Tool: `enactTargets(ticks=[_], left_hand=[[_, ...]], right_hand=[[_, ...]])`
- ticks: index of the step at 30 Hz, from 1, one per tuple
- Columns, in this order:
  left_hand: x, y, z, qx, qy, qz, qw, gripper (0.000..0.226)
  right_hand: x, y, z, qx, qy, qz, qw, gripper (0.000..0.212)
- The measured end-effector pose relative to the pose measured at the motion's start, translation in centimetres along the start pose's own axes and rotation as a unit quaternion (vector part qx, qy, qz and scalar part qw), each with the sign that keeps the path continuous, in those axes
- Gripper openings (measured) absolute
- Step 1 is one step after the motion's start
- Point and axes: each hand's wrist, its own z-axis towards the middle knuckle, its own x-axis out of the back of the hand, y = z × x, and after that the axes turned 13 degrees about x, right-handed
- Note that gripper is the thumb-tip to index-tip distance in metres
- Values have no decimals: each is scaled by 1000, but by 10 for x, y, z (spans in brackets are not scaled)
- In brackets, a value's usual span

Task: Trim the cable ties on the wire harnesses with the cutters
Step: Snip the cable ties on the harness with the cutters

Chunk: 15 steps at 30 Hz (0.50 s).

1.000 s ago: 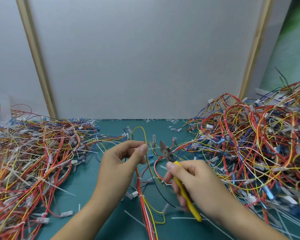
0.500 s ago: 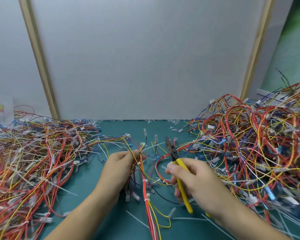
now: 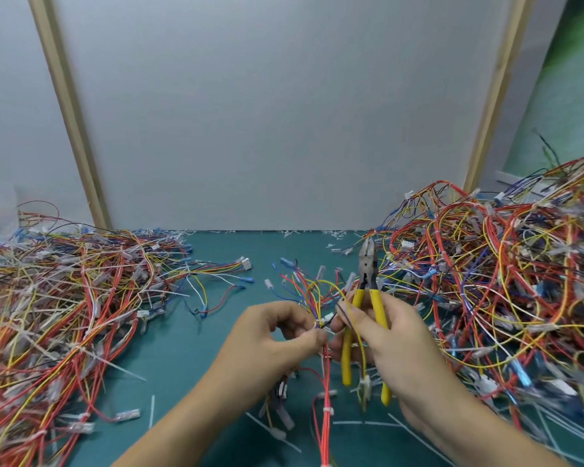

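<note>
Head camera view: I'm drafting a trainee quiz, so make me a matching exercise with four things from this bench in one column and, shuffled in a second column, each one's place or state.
Things:
1. yellow-handled steel cutters
2. left hand
3. taller heap of tangled multicoloured wire harnesses
4. flatter heap of tangled multicoloured wire harnesses

Places or states:
A. left side of the green mat
B. gripped in the right hand, tip pointing towards the grey wall
C. right side of the green mat
D. pinching a thin red-and-yellow wire bundle

Pairs: 1-B; 2-D; 3-C; 4-A
</note>
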Motion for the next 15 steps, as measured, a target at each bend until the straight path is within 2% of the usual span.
enactTargets(ticks=[4,5,7,9,15], left_hand=[[4,-15,15,176,-68,-21,982,45],[3,-18,16,209,-69,-57,974,52],[1,-17,17,213,-46,-162,962,56],[0,-8,18,216,-18,-217,952,45],[1,-3,13,171,-69,-202,962,20]], right_hand=[[1,-3,-2,26,-34,3,999,10],[0,-3,-4,36,-43,-2,998,10],[0,-3,-5,52,-55,-3,997,8],[0,-3,-5,62,-65,-3,996,7],[0,-7,-5,88,-80,-3,993,18]])
